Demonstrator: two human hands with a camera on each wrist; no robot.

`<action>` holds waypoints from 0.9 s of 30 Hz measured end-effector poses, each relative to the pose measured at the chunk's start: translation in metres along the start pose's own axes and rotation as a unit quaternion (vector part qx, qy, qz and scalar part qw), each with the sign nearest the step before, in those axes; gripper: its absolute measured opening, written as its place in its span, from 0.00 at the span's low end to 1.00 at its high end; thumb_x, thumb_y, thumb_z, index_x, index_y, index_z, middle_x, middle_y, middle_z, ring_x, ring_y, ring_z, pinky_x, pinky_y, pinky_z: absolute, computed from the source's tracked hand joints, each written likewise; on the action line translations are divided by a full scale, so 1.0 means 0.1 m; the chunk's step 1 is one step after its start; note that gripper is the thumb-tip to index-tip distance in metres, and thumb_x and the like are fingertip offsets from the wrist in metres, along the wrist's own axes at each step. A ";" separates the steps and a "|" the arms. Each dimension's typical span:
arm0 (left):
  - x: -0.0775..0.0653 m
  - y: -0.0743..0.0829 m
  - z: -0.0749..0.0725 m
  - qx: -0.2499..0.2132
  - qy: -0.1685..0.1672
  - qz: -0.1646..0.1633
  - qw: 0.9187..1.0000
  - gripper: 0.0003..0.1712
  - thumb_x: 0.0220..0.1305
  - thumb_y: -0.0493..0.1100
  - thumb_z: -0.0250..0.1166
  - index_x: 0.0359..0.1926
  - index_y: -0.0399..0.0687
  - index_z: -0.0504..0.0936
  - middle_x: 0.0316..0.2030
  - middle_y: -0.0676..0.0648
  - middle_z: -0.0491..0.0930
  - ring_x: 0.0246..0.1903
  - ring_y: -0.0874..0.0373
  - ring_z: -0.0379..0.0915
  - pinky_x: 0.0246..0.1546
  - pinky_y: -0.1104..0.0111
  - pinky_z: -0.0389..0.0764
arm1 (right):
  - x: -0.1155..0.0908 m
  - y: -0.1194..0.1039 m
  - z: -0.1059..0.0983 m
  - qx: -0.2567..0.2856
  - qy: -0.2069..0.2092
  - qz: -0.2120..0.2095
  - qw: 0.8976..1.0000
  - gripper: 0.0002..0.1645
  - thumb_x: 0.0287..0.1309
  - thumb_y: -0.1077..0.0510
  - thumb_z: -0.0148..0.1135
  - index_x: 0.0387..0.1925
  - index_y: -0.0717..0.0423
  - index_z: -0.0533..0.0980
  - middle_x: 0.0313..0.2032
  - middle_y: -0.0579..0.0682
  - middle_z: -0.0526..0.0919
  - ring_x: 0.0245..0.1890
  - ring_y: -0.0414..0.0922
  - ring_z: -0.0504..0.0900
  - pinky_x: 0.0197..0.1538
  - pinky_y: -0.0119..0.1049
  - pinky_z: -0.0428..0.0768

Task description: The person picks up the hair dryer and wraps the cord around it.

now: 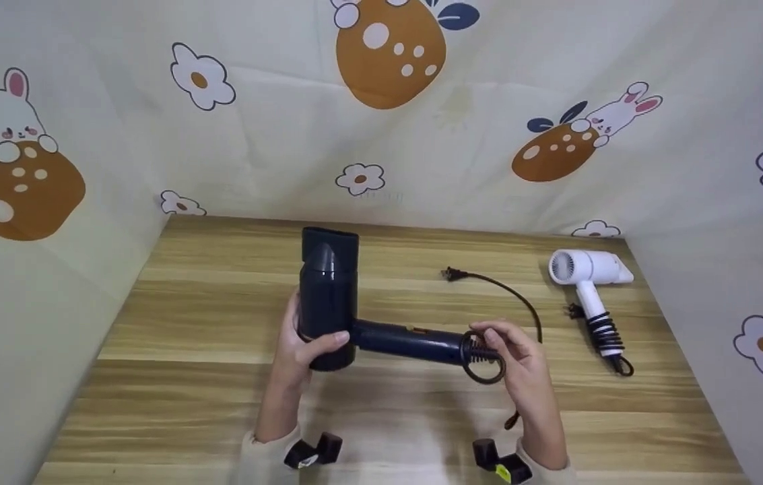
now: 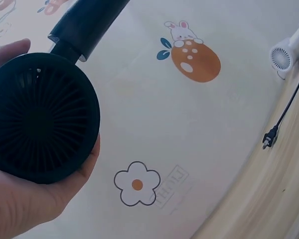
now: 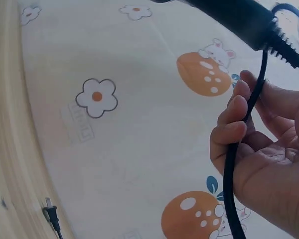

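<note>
A dark navy hair dryer [image 1: 328, 303] is held up over the table, its flat nozzle [image 1: 330, 244] facing the back wall and its handle [image 1: 415, 341] reaching right. My left hand [image 1: 292, 351] grips the barrel, thumb across its near side; the left wrist view shows the round rear grille [image 2: 38, 119]. At the handle's end, my right hand [image 1: 524, 367] pinches the black cord [image 3: 230, 172], which loops beside the ribbed strain relief [image 3: 284, 47]. Part of the left hand's fingers is hidden behind the barrel.
The cord's two-pin plug [image 1: 454, 273] lies on the wooden table [image 1: 186, 303] behind the right hand. A white hair dryer [image 1: 590, 267], its black cord [image 1: 605, 332] wound round the handle, lies at the right. Patterned fabric [image 1: 273, 135] encloses the back and sides.
</note>
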State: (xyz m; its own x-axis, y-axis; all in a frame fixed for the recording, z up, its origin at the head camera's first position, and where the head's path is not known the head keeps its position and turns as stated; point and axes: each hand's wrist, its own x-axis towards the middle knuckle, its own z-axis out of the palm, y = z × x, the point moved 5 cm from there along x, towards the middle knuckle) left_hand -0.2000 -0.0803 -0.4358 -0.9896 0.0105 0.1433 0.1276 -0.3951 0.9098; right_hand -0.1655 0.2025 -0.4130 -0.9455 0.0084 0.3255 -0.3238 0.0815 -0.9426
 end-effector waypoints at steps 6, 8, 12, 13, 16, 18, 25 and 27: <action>0.03 -0.11 -0.03 -0.082 0.051 -0.036 0.995 0.37 0.45 0.27 0.58 0.61 0.42 0.62 0.45 0.48 0.74 0.42 0.56 0.73 0.46 0.66 0.76 | 0.01 0.00 0.14 -0.197 0.000 -0.077 0.977 0.06 0.58 0.70 0.55 0.32 0.61 0.78 0.18 0.42 0.76 0.19 0.31 0.70 0.23 0.24 0.71; 0.04 -0.14 -0.04 -0.098 0.075 -0.039 0.992 0.35 0.46 0.27 0.57 0.60 0.44 0.63 0.44 0.47 0.74 0.41 0.56 0.73 0.44 0.66 0.76 | 0.00 0.01 0.20 -0.234 -0.014 -0.078 0.969 0.07 0.59 0.67 0.56 0.32 0.56 0.79 0.16 0.43 0.74 0.17 0.30 0.68 0.21 0.26 0.69; 0.06 -0.14 -0.09 -0.088 0.123 -0.032 0.988 0.36 0.47 0.27 0.58 0.60 0.44 0.62 0.44 0.48 0.74 0.41 0.57 0.72 0.43 0.67 0.76 | -0.02 -0.02 0.25 -0.289 -0.029 -0.070 0.954 0.06 0.59 0.63 0.58 0.32 0.54 0.81 0.16 0.39 0.74 0.17 0.29 0.66 0.22 0.26 0.70; 0.07 -0.14 -0.10 -0.080 0.136 -0.028 0.987 0.36 0.47 0.27 0.59 0.61 0.43 0.62 0.44 0.48 0.74 0.41 0.57 0.72 0.44 0.68 0.75 | -0.02 -0.03 0.25 -0.302 -0.026 -0.071 0.950 0.06 0.59 0.63 0.58 0.29 0.54 0.81 0.16 0.39 0.74 0.16 0.28 0.64 0.21 0.25 0.69; 0.08 -0.13 -0.14 -0.051 0.173 -0.023 0.983 0.37 0.46 0.28 0.62 0.60 0.43 0.62 0.43 0.49 0.74 0.41 0.57 0.72 0.44 0.68 0.75 | -0.04 -0.08 0.24 -0.319 -0.016 -0.094 0.943 0.10 0.57 0.63 0.60 0.22 0.52 0.79 0.13 0.38 0.72 0.15 0.28 0.60 0.19 0.23 0.65; 0.08 -0.15 -0.16 -0.028 0.190 -0.026 0.981 0.38 0.46 0.28 0.64 0.59 0.43 0.62 0.44 0.49 0.73 0.42 0.57 0.72 0.46 0.68 0.74 | -0.06 -0.11 0.26 -0.311 -0.021 -0.127 0.942 0.11 0.55 0.65 0.61 0.20 0.51 0.79 0.13 0.38 0.73 0.15 0.27 0.61 0.18 0.22 0.64; 0.06 -0.18 -0.15 0.061 0.199 -0.004 0.978 0.42 0.44 0.30 0.70 0.61 0.46 0.61 0.48 0.46 0.73 0.46 0.56 0.71 0.50 0.67 0.71 | -0.17 -0.24 0.40 -0.291 -0.081 -0.234 0.924 0.11 0.46 0.67 0.67 0.22 0.48 0.76 0.16 0.36 0.69 0.18 0.27 0.62 0.20 0.16 0.62; 0.05 -0.18 -0.14 0.096 0.194 0.011 0.976 0.44 0.43 0.30 0.71 0.62 0.45 0.61 0.49 0.45 0.73 0.46 0.56 0.70 0.51 0.67 0.70 | -0.19 -0.25 0.40 -0.289 -0.092 -0.248 0.920 0.13 0.46 0.68 0.66 0.21 0.47 0.74 0.16 0.36 0.67 0.17 0.27 0.60 0.21 0.14 0.59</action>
State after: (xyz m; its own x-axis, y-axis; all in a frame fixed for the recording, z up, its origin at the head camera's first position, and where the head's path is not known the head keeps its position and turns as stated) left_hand -0.2085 -0.0861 -0.4563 -0.9324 -0.3594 0.0394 0.1228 -0.2123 0.9695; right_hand -0.1411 0.1602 -0.3983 -0.6940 -0.3365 0.6365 -0.6941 0.5474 -0.4674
